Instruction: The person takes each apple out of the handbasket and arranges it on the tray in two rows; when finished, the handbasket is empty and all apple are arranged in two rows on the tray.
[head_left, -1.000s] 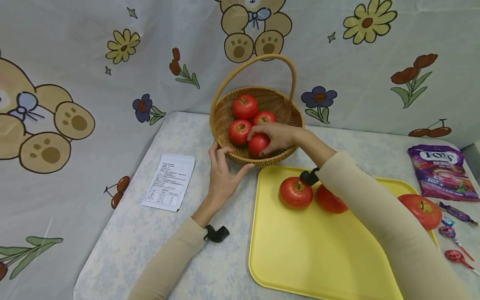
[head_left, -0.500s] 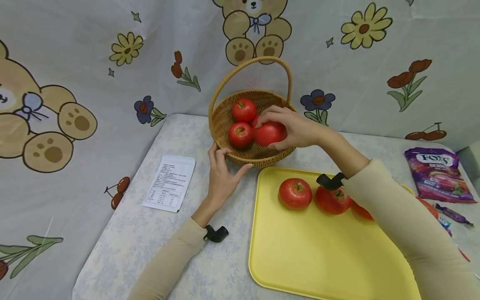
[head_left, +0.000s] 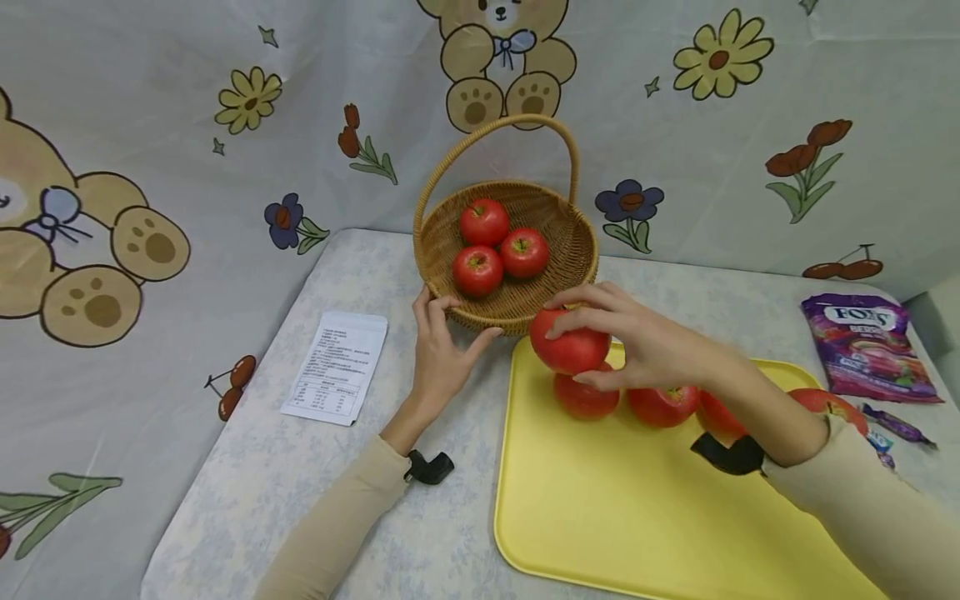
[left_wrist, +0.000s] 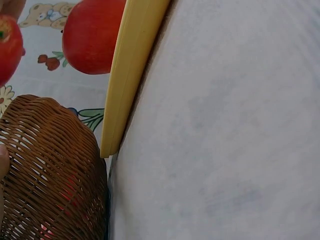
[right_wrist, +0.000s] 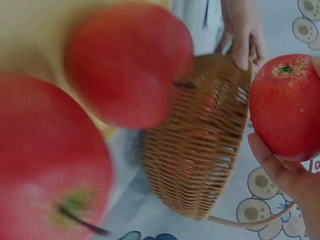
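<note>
A wicker basket [head_left: 573,242] with a tall handle stands at the back of the table, tilted towards me, with 3 red apples [head_left: 480,272] inside. My left hand [head_left: 442,358] grips its near rim, fingertips over the edge. My right hand [head_left: 645,342] holds another apple [head_left: 567,343] between fingers and thumb, just outside the basket's right front side and over the tray's back left corner. The held apple [right_wrist: 287,110] also shows in the right wrist view. Below it, a row of apples [head_left: 663,407] lies along the far side of the yellow tray [head_left: 600,500], partly hidden by my right hand and arm.
A white printed packet [head_left: 336,367] lies left of my left hand. To the right of the tray are a purple candy bag [head_left: 866,346] and wrapped candies [head_left: 900,423]. A patterned cloth [head_left: 675,150] hangs behind the table.
My right hand has lifted an apple out of the basket and carried it right and towards me, to the tray's corner. The left hand has stayed on the basket rim.
</note>
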